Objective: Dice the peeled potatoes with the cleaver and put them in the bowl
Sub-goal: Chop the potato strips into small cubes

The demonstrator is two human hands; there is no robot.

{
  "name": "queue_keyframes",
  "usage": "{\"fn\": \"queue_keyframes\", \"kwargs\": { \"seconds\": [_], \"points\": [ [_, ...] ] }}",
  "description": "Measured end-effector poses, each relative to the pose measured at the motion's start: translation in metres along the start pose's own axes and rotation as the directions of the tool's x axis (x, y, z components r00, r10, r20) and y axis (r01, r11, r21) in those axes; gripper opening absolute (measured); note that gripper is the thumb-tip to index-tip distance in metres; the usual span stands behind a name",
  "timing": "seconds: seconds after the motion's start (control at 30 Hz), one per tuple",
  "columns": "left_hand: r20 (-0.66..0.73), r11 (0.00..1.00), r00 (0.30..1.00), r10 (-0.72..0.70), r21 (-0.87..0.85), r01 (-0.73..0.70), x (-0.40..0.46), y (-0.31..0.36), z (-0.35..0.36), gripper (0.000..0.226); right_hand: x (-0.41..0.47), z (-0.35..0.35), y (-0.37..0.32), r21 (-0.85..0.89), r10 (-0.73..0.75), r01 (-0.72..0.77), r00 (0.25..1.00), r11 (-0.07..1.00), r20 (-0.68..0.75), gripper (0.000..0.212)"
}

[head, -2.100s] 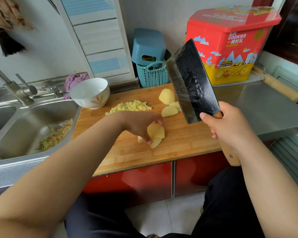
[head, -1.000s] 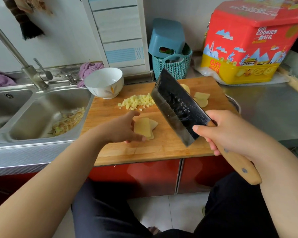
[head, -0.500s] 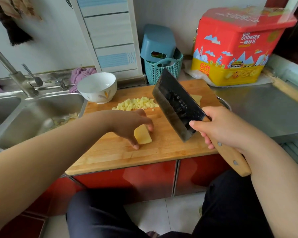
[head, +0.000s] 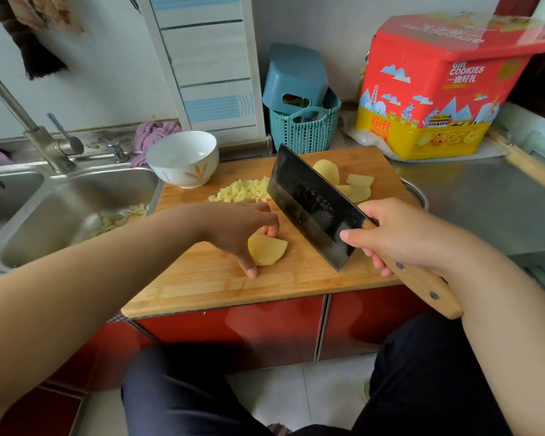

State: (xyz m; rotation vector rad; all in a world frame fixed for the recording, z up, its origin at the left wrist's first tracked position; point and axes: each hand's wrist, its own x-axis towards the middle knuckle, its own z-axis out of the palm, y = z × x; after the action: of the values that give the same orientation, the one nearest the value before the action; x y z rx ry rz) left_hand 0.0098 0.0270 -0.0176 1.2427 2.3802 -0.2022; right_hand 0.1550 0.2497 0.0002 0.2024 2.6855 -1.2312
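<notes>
Steel counter [head: 485,209] with a double sink [head: 76,209] at 9 o'clock, peelings in the basin. Wooden cutting board [head: 202,278] centre. Right hand [head: 403,234] grips the dark cleaver [head: 312,206], blade tilted, off the board. Left hand [head: 243,228] pinches stacked pale-yellow potato slices [head: 266,248]. More potato chunks [head: 343,180] at 1 o'clock, diced pile [head: 239,191] at 12, white bowl [head: 183,158] at 11 holding nothing visible.

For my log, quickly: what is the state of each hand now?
Left hand: closed, holding potato slices on the board.
Right hand: closed on the cleaver handle.
</notes>
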Motion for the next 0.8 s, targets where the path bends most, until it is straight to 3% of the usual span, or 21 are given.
{"fn": "queue_keyframes", "kwargs": {
  "seconds": [0.33,0.5,0.67,0.8],
  "points": [
    [-0.118,0.999,0.993,0.009,-0.039,-0.014,-0.01,-0.01,0.012,0.058,0.01,0.001,-0.006,-0.053,-0.007,0.012,0.996,0.999,0.091,0.014],
    [-0.192,0.995,0.981,-0.001,-0.099,-0.019,-0.014,-0.015,0.015,0.066,0.011,-0.002,-0.014,-0.088,-0.005,0.018,0.99,0.996,0.143,0.013],
    [-0.368,0.972,0.93,-0.022,-0.224,-0.065,-0.021,-0.018,0.032,0.072,0.009,0.005,-0.014,-0.124,0.004,0.015,0.989,0.992,0.151,0.023],
    [-0.516,0.961,0.852,-0.089,-0.27,-0.063,-0.02,-0.012,0.053,0.059,0.011,0.013,-0.018,-0.112,-0.004,0.023,0.987,0.993,0.163,0.036]
  ]
}}
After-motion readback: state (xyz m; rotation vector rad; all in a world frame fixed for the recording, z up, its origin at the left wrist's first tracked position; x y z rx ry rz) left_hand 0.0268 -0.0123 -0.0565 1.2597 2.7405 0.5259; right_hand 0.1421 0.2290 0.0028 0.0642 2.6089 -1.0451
